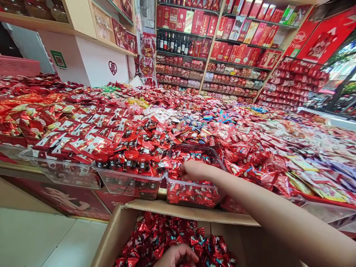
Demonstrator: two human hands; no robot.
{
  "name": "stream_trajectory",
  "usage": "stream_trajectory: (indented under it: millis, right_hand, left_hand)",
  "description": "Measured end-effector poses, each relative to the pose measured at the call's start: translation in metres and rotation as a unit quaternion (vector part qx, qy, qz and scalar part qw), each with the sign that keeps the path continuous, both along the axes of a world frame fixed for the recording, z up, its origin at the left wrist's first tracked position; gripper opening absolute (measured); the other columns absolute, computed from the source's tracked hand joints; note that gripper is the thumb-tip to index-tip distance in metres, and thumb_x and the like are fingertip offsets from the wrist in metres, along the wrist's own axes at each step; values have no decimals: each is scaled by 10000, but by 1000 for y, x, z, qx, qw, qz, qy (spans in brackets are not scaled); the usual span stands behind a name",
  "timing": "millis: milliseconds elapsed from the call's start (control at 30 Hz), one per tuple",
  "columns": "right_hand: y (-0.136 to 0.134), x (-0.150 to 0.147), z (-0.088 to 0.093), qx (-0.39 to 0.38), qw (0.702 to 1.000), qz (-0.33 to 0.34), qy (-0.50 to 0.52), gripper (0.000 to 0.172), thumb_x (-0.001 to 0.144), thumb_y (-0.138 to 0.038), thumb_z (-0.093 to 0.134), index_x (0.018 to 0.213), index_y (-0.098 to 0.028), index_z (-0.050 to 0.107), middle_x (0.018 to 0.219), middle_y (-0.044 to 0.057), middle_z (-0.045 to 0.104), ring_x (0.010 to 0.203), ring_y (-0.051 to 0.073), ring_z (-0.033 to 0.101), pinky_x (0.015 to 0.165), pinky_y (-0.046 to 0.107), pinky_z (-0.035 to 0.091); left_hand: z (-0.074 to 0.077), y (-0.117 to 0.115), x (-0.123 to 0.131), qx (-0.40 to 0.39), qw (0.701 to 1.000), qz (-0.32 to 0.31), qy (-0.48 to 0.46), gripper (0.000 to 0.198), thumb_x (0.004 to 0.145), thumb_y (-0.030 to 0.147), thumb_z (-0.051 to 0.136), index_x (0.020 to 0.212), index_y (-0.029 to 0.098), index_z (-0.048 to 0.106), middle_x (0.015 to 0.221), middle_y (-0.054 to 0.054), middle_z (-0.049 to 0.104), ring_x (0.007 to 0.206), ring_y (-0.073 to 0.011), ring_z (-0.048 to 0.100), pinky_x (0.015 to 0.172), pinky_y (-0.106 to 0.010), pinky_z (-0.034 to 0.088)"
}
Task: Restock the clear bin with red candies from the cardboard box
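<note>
My right hand (193, 171) reaches into a clear plastic bin (194, 202) partly filled with small red-wrapped candies (204, 158). Its fingers are curled down among the sweets, and whatever they hold is hidden. Below, at the bottom edge of the view, my left hand (178, 255) is inside an open cardboard box (191, 212). Its fingers curl round red twist-wrapped candies, with part of the hand cut off by the frame. More red candies (155, 233) of the same look, some with blue and dark marks, lie loose in the box around it.
Heaped bins of black-and-red candies (141, 159) and white-and-red packets (83, 142) stand to the left. A wide display of wrapped sweets (258, 148) stretches right and back. Shelves (207, 70) with bottles and gift boxes rise behind. Tiled floor (36, 237) shows lower left.
</note>
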State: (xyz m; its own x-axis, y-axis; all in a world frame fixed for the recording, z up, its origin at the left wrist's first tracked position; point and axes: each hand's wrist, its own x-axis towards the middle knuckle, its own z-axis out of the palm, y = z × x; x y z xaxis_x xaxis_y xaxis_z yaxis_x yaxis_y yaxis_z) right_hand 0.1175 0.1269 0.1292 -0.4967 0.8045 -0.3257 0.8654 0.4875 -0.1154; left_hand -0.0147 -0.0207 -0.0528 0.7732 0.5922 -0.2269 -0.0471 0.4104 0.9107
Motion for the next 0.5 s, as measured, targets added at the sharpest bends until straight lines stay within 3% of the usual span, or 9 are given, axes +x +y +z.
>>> stream_trajectory:
  millis: [200,367,500]
  right_hand:
    - [2,2,-2,-5,1000,-8,-9,187,626,-218,511,753,-162,637,701,53,640,601,146,549,467,201,332]
    - [7,3,-4,-9,999,-4,33,271,643,-281,508,891,-217,594,806,19,636,679,133,556,493,180,346]
    - [11,1,-9,-22,998,9,54,268,645,-267,498,885,-206,601,785,23,639,683,133,557,504,177,350]
  left_hand:
    - [1,0,0,2,1000,2,-4,305,568,316,661,824,167,587,686,10,568,659,-96,490,642,-221,331]
    - [-10,0,2,-20,999,-10,-26,328,562,352,659,833,179,596,676,7,571,666,-110,512,706,-262,339]
    - [-19,2,2,-49,998,-19,-28,392,495,386,691,823,185,614,685,8,577,672,-110,510,695,-248,329]
